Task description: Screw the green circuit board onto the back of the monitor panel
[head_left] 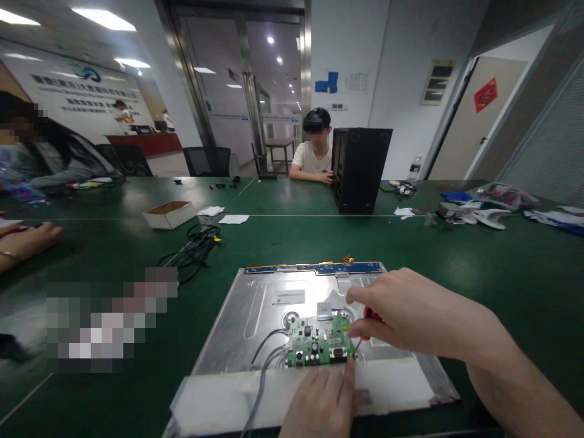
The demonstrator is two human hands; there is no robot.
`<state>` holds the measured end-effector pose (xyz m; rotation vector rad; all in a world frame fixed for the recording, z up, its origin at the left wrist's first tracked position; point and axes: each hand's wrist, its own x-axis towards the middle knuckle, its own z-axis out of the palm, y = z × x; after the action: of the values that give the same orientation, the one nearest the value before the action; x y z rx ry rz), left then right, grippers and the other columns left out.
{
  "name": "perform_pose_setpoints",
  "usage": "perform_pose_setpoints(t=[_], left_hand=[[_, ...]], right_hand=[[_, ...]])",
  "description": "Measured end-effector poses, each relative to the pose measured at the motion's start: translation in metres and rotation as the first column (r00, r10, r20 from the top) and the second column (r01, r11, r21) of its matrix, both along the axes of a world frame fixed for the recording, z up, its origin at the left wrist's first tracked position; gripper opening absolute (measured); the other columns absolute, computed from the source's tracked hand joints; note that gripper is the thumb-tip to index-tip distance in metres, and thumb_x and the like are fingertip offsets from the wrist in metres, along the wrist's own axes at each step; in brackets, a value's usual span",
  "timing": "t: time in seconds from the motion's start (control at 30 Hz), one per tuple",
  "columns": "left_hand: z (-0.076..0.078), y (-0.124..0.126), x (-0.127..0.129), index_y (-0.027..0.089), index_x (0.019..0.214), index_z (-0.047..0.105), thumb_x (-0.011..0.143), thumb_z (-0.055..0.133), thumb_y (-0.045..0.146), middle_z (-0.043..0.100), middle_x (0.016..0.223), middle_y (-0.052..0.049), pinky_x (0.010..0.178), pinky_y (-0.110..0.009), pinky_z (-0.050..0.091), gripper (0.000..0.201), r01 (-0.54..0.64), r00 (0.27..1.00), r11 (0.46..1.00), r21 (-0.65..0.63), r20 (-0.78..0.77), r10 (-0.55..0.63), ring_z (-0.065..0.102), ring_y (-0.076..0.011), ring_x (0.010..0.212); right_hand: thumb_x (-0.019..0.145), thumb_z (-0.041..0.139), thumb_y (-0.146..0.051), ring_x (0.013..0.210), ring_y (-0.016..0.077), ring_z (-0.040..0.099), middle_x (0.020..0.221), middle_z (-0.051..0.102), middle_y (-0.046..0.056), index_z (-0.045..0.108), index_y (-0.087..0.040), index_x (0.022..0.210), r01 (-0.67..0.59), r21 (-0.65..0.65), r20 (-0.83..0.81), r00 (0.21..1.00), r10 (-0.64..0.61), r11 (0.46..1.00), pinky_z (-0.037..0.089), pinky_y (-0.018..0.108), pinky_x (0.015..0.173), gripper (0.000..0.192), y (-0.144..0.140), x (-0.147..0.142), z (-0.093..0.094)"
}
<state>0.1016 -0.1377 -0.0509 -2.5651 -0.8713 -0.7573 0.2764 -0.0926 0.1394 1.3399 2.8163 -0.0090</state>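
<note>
Pressing down at the bottom centre of the frame, the left hand (319,401) lies with fingers together and flat, thumb touching the board (320,342), apparently to steady it. Just above, the right hand (401,316) has its fingers clamped on a screwdriver (371,317), tip angled down at the board's right corner. The board sits on a metal panel (255,316) on the green table (502,267). Farther up: cables (196,243), a box (170,214), a black case (360,170).
</note>
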Motion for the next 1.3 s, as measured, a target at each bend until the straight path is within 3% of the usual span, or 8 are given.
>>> perform_pose_setpoints(t=[0.1, 0.2, 0.33, 0.47, 0.67, 0.87, 1.13, 1.3], left_hand=[[0.000, 0.000, 0.000, 0.003, 0.116, 0.050, 0.102, 0.018, 0.013, 0.063, 0.070, -0.005, 0.052, -0.031, 0.048, 0.037, 0.003, 1.000, 1.000, -0.004, -0.002, -0.003, 0.061, -0.0182, 0.057], [0.001, 0.000, -0.001, 0.002, 0.117, 0.049, 0.102, 0.018, 0.013, 0.062, 0.068, -0.004, 0.050, -0.031, 0.046, 0.036, 0.004, 1.000, 1.000, -0.006, -0.020, -0.004, 0.060, -0.0181, 0.055], [0.003, -0.001, -0.001, 0.002, 0.117, 0.049, 0.101, 0.020, 0.011, 0.062, 0.069, -0.004, 0.050, -0.031, 0.046, 0.035, 0.004, 1.000, 1.000, -0.008, -0.021, -0.004, 0.060, -0.0181, 0.056], [0.004, -0.001, 0.000, 0.002, 0.118, 0.048, 0.101, 0.020, 0.012, 0.061, 0.069, -0.004, 0.050, -0.031, 0.046, 0.034, 0.006, 1.000, 0.999, -0.033, -0.014, -0.007, 0.060, -0.0184, 0.055], [0.005, -0.002, -0.001, 0.002, 0.117, 0.049, 0.100, 0.022, 0.012, 0.062, 0.071, -0.005, 0.050, -0.033, 0.047, 0.033, 0.013, 1.000, 0.999, -0.052, -0.001, -0.013, 0.060, -0.0196, 0.057], [0.006, -0.003, 0.000, 0.001, 0.117, 0.049, 0.101, 0.020, 0.013, 0.063, 0.073, -0.006, 0.052, -0.033, 0.049, 0.035, 0.021, 1.000, 0.998, -0.061, -0.001, -0.021, 0.061, -0.0196, 0.058], [0.003, -0.002, -0.002, 0.001, 0.120, 0.049, 0.099, 0.030, 0.013, 0.061, 0.072, -0.005, 0.052, -0.032, 0.049, 0.030, 0.007, 0.999, 0.998, -0.058, -0.041, -0.010, 0.060, -0.0195, 0.059], [0.004, 0.000, -0.001, 0.001, 0.118, 0.049, 0.101, 0.019, 0.013, 0.061, 0.068, -0.004, 0.049, -0.032, 0.046, 0.037, 0.007, 1.000, 1.000, -0.026, -0.030, -0.008, 0.059, -0.0188, 0.055]], right_hand=[[0.095, 0.047, -0.044, 0.060, 0.0189, 0.062, 0.068, 0.067, 0.000, 0.062, -0.023, 0.079, 0.000, 0.035, 0.012, 1.000, 0.000, 0.999, 0.028, 0.027, 0.052, 0.030, -0.001, -0.004, -0.001], [0.094, 0.049, -0.038, 0.059, 0.0184, 0.061, 0.069, 0.067, 0.000, 0.060, -0.023, 0.083, -0.004, 0.041, 0.021, 1.000, 0.003, 0.999, 0.027, 0.027, 0.051, 0.022, -0.002, -0.002, -0.002], [0.088, 0.055, -0.028, 0.067, 0.0184, 0.063, 0.078, 0.067, 0.001, 0.056, -0.022, 0.091, -0.049, -0.016, -0.013, 0.999, 0.049, 0.999, 0.030, 0.027, 0.054, 0.007, -0.002, 0.004, 0.000], [0.084, 0.055, -0.021, 0.072, 0.0163, 0.061, 0.085, 0.066, 0.000, 0.054, -0.022, 0.091, -0.118, -0.083, -0.045, 0.992, 0.114, 0.990, 0.035, 0.027, 0.059, 0.008, -0.001, 0.007, 0.005], [0.086, 0.061, -0.040, 0.071, 0.0190, 0.064, 0.081, 0.068, 0.001, 0.056, -0.023, 0.096, -0.056, -0.082, -0.039, 0.998, 0.053, 0.995, 0.034, 0.027, 0.056, 0.020, 0.000, 0.005, 0.001], [0.097, 0.041, -0.044, 0.056, 0.0187, 0.060, 0.069, 0.066, 0.000, 0.056, -0.022, 0.088, 0.029, 0.011, -0.004, 1.000, -0.029, 1.000, 0.024, 0.028, 0.048, 0.028, -0.005, 0.003, -0.004], [0.090, 0.055, -0.028, 0.068, 0.0185, 0.063, 0.081, 0.068, -0.001, 0.055, -0.023, 0.092, -0.049, -0.042, -0.039, 0.998, 0.048, 0.998, 0.030, 0.028, 0.052, 0.005, -0.006, 0.008, 0.000], [0.089, 0.057, -0.028, 0.072, 0.0188, 0.064, 0.084, 0.068, 0.000, 0.056, -0.023, 0.095, -0.046, -0.073, -0.059, 0.997, 0.042, 0.996, 0.032, 0.028, 0.054, 0.008, -0.005, 0.011, -0.003]])
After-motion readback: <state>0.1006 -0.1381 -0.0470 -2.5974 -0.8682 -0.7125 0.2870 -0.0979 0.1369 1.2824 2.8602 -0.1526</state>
